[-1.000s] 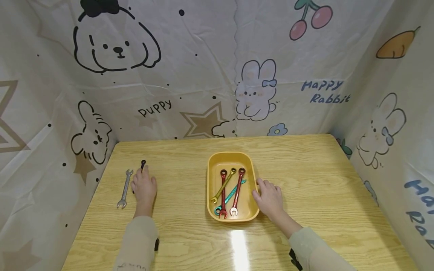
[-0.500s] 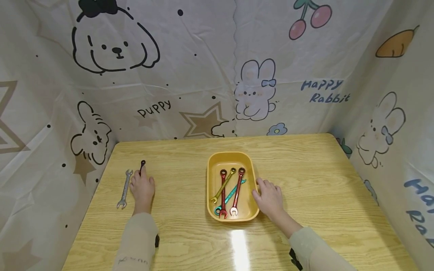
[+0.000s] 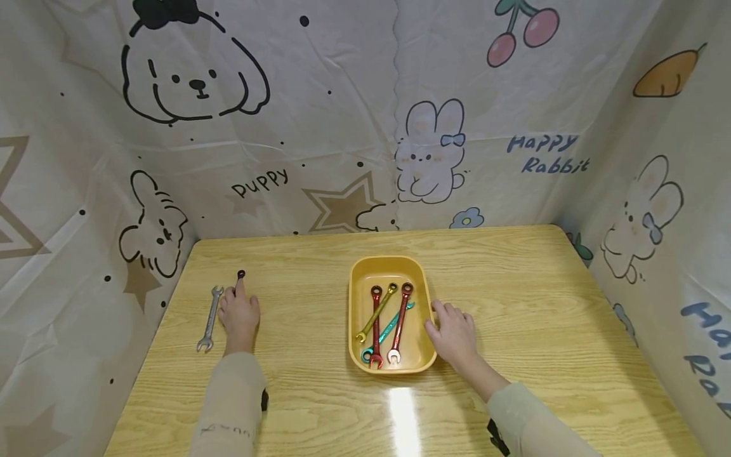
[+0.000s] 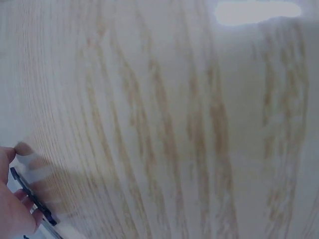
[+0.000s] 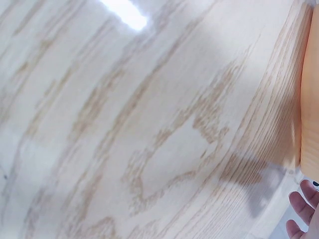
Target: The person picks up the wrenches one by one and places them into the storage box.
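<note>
In the head view, my left hand (image 3: 240, 317) is over a dark ratcheting wrench (image 3: 241, 275) at the left of the table. The wrench's ring end sticks out past the fingertips, and the hand covers the rest. The left wrist view has the fingers curled about the dark wrench (image 4: 34, 197). A silver open-ended wrench (image 3: 210, 319) lies just left of that hand. My right hand (image 3: 454, 333) rests against the right side of a yellow tray (image 3: 355, 317), its fingers loosely bent. Inside the tray lie two red wrenches (image 3: 401, 324), a gold wrench (image 3: 377, 313) and a teal wrench (image 3: 390, 329).
The wooden table (image 3: 308, 317) is bordered at the back and sides by a printed cloth (image 3: 285, 139). A bright reflection (image 3: 404, 419) shows on the tabletop in front of the tray.
My left hand has shifted slightly on the dark wrench, whose lower end, visible a second ago, is now hidden. The right hand and tray have stayed in place.
</note>
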Motion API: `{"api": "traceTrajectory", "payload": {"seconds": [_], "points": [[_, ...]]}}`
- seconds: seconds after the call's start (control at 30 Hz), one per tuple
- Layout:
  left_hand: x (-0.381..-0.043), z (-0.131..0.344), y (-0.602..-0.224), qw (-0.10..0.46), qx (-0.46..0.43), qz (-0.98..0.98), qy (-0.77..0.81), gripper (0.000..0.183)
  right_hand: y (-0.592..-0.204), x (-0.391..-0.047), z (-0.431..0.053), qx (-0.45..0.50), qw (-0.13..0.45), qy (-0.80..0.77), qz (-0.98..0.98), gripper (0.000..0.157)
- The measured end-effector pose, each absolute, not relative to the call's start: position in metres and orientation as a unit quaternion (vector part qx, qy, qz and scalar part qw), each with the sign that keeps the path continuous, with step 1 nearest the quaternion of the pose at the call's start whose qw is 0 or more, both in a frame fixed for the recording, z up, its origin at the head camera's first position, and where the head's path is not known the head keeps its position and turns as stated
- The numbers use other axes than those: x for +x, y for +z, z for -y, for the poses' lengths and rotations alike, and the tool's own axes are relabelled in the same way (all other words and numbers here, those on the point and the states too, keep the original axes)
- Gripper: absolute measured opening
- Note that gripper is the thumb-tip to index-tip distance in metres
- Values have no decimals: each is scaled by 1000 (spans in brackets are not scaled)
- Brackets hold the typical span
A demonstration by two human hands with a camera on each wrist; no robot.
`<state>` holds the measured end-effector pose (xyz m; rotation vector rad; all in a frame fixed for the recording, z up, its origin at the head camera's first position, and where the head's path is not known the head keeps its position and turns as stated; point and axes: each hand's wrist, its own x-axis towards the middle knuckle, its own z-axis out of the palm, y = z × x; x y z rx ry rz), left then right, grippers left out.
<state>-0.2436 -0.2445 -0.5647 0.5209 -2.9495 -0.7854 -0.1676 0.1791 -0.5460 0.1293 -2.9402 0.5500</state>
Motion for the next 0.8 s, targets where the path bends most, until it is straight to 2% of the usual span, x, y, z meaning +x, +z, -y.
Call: {"api": "traceTrajectory", "payload": {"seconds": [0.37, 0.8], "points": [[-246, 247, -559, 18, 187, 951, -248, 47, -546, -167, -180, 41, 70, 184, 980, 35], [-242, 244, -559, 64, 213, 936, -274, 35, -546, -168, -179, 43, 68, 182, 980, 34]]}}
